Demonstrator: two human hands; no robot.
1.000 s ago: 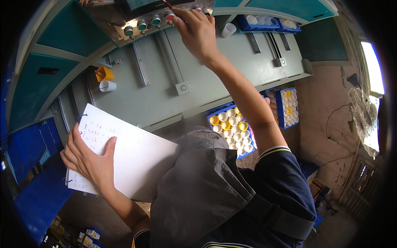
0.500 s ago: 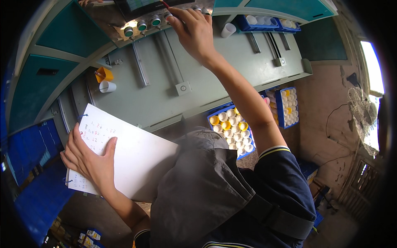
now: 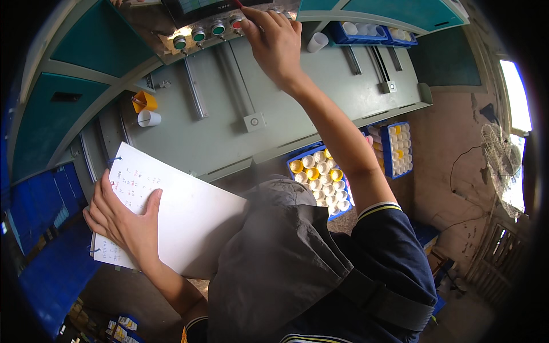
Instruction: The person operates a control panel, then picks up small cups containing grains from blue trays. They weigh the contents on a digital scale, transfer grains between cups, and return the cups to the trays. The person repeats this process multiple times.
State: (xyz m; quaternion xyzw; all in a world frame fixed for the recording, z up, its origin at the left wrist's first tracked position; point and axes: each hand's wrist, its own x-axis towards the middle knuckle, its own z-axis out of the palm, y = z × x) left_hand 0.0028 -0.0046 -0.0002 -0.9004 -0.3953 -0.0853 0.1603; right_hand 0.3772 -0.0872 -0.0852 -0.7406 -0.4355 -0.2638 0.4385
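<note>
Head view: what is each hand doing?

Lower left of the frame, the left hand (image 3: 123, 223) grasps bound white sheets (image 3: 189, 231). At top centre the right hand (image 3: 278, 48) pinches a thin red stick (image 3: 238, 3), so neither grip is free

How far along does it look?

Only partly readable. The sheets are held with handwriting in sight, and the stick is up by the dark screen (image 3: 197, 5), near the row of buttons (image 3: 218, 28); whether its tip touches, I can't tell, nor what is finished or left. The white and yellow cups (image 3: 322, 178), right of centre, stand in a blue crate (image 3: 343, 214), apart from both hands
</note>
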